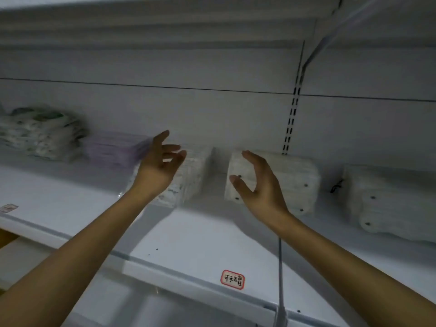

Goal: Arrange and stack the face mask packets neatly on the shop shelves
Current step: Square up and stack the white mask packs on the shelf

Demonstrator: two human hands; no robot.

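Note:
Several stacks of face mask packets stand in a row on a white shelf [193, 234]. My left hand [160, 164] is raised, fingers spread and relaxed, in front of a white stack [193, 175]; it holds nothing. My right hand [257, 182] hovers with fingers loosely curved in front of another white stack [292, 180], thumb and fingers apart; whether it touches the stack is unclear. A purple stack [113, 149] lies left of my left hand. A green-patterned stack [42, 133] sits at the far left, and one more white stack [391, 201] at the far right.
The shelf's front rail carries a red-framed price label [232, 279] and a smaller label [9, 207] at the left. A slotted upright [291, 119] runs up the back panel. Another shelf hangs overhead. A thin white post [280, 274] rises at the shelf's front edge.

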